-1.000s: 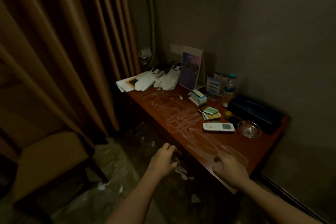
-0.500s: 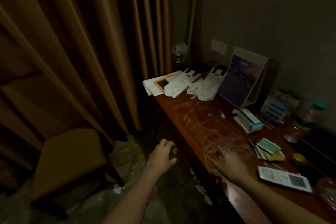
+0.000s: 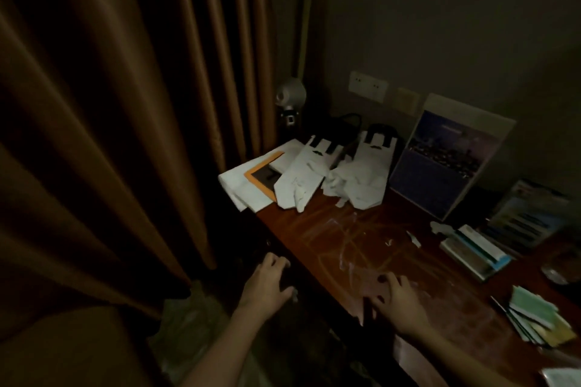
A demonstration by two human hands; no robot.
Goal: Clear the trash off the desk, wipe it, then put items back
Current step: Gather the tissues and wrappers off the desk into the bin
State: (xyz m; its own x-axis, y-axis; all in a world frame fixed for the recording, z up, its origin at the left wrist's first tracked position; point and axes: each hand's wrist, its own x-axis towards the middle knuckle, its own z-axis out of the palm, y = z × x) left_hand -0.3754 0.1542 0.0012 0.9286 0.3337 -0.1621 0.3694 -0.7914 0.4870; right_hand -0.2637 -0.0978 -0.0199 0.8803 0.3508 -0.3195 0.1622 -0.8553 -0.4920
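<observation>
Nearest the camera, the left hand (image 3: pixel 267 284) is seen off the front edge of the desk (image 3: pixel 317 229), over the dark floor. Its fingers are curled inward and a small pale speck is noted by the thumb tip, but in the dim light it cannot be told whether anything is held. The right hand (image 3: pixel 397 298) is set on the desk top just inside the front edge, fingers spread apart and bent, tips touching the wood; nothing is gripped. Pale smears are recorded across the wood ahead of this hand. Further in, small paper scraps (image 3: pixel 414 239) lie loose on the top, apart from the right hand and beyond it to the right. Right of them a small box with a blue edge (image 3: pixel 474 253) is noted, and nearer, at the right margin, a fanned stack of green and yellow packets (image 3: pixel 534 317). At the far left end of the desk, well apart from both hands, crumpled white paper (image 3: pixel 338 185) is lodged between two flattened white paper bags (image 3: pixel 298 182), touching both. A sheet with an orange border (image 3: pixel 261 177) lies beneath the left bag. A display card (image 3: pixel 443 163) stands tilted back, right of the bags. A brown curtain (image 3: pixel 110 104) hangs at left, and a socket plate (image 3: pixel 367 86) is seen on the wall.
</observation>
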